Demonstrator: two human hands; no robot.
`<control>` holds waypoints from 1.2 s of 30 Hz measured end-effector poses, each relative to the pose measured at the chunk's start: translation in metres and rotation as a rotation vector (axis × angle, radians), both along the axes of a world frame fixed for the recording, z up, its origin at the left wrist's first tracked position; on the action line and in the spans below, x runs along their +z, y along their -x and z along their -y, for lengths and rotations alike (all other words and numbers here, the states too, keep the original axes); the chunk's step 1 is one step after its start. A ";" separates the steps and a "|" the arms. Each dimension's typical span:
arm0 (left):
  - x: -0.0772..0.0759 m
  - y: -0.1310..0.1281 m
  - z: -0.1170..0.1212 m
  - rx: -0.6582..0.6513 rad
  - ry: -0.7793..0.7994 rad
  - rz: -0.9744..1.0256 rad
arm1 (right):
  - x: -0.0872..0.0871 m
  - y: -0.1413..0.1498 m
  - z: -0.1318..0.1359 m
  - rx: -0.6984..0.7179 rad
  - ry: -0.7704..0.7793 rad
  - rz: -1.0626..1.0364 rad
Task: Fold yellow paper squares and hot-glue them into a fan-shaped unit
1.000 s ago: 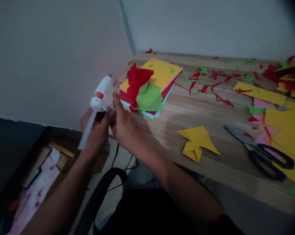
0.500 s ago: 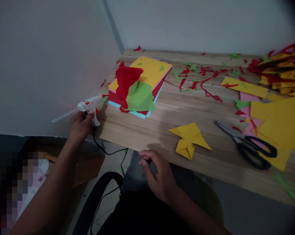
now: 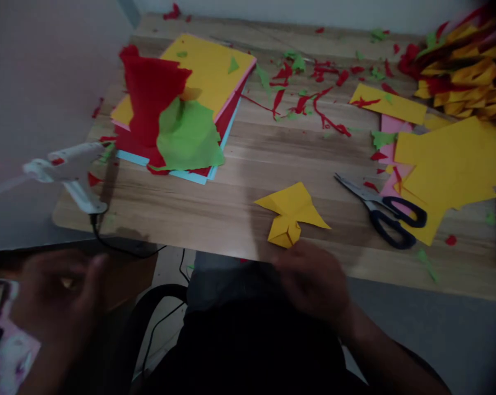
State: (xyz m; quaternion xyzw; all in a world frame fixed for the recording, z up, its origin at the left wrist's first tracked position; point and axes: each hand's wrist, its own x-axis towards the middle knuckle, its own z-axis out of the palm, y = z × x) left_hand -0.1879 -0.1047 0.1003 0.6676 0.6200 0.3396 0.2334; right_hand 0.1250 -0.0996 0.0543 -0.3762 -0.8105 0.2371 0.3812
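Note:
My left hand (image 3: pixel 56 296), blurred, is off the table's near left edge with nothing in it; its thumb and fingers are curved with a gap between them. Above it the white glue gun (image 3: pixel 73 173) stands at the table's left end, a glue stick (image 3: pixel 7 186) poking out its back and a black cord from its handle. My right hand (image 3: pixel 314 280) is at the near edge, right by the folded yellow paper piece (image 3: pixel 291 208). Its fingers are smeared and turned down, so I cannot see whether they grip the paper.
Scissors (image 3: pixel 379 211) lie partly on yellow paper sheets (image 3: pixel 449 164) at right. A stack of coloured paper (image 3: pixel 215 71) bears red crepe paper (image 3: pixel 149 99) and green crepe paper (image 3: pixel 190 137). Scraps (image 3: pixel 301 104) litter the wooden table (image 3: pixel 182 214). Folded yellow pieces (image 3: pixel 470 71) pile at back right.
My left hand has let go of the glue gun and drawn back toward me. My right hand has moved right, up to the folded yellow paper. The view has tipped down and shifted right.

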 end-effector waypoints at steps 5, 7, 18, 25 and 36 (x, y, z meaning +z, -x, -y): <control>-0.027 -0.086 -0.003 -0.162 -0.013 -0.105 | -0.005 -0.036 -0.037 -0.294 -0.016 0.263; -0.040 -0.113 -0.016 -0.233 -0.040 -0.157 | -0.010 -0.038 -0.046 -0.223 -0.007 0.355; -0.059 -0.142 -0.039 -0.234 -0.047 -0.308 | -0.012 -0.036 -0.052 -0.096 0.004 0.462; -0.055 -0.141 -0.037 -0.290 -0.094 -0.345 | -0.014 -0.037 -0.053 -0.095 0.020 0.425; -0.057 -0.131 -0.037 -0.375 -0.127 -0.323 | -0.016 -0.036 -0.045 -0.144 -0.079 0.521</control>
